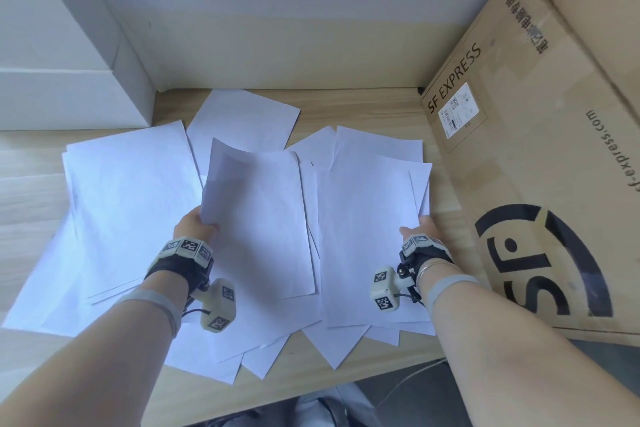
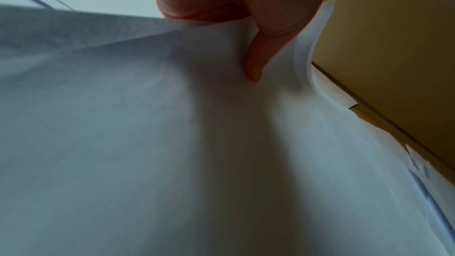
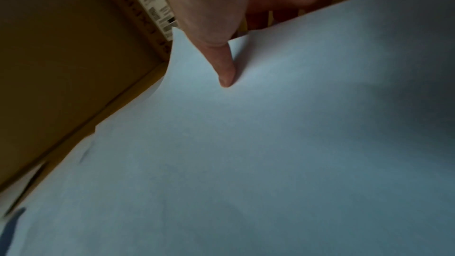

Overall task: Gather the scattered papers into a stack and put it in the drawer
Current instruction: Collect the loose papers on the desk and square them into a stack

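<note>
Papers lie fanned and overlapping across the tabletop, some corners past the near edge. We hold two parts of them: our left hand pinches the near-left edge of a lifted, curling sheet, thumb on top in the left wrist view; our right hand pinches the right edge of the right-hand pile, thumb pressed on the top sheet, other fingers under it. No hand is free. Stack not yet formed; no drawer in view

A cardboard box stands just beside the right pile; a white box sits at the far left

Risks as we judge them: the single sheet may crease at the pinch; drawing the piles together may push loose sheets off the near edge; sheets may catch against the cardboard box
</note>
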`<state>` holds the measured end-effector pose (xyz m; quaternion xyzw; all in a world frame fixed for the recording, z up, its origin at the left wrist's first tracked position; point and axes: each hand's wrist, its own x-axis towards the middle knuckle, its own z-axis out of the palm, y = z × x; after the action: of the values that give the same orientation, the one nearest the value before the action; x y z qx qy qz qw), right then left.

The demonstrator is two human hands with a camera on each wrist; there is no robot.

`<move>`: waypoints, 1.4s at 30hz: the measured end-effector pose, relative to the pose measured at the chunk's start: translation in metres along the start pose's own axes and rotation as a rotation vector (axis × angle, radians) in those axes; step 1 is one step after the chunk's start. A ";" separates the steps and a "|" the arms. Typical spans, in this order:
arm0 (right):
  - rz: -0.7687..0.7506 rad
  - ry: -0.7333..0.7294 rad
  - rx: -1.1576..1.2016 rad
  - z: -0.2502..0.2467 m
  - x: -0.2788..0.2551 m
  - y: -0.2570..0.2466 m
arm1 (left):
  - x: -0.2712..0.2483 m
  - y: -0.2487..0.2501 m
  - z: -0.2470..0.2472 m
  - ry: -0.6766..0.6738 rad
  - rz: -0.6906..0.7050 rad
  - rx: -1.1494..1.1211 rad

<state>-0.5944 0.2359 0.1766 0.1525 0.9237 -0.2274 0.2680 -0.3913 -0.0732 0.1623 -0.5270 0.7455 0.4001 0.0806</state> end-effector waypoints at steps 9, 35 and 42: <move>-0.042 0.108 0.157 0.002 0.003 -0.006 | 0.002 -0.002 0.000 0.013 -0.020 -0.026; -0.305 0.063 0.090 -0.038 0.004 -0.019 | -0.006 0.001 -0.004 -0.006 -0.036 -0.027; -0.296 0.111 -0.022 -0.017 -0.002 -0.016 | -0.005 -0.005 -0.004 -0.008 -0.031 -0.042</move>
<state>-0.6061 0.2300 0.1959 0.0239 0.9520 -0.2454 0.1815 -0.3834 -0.0735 0.1651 -0.5386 0.7283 0.4163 0.0788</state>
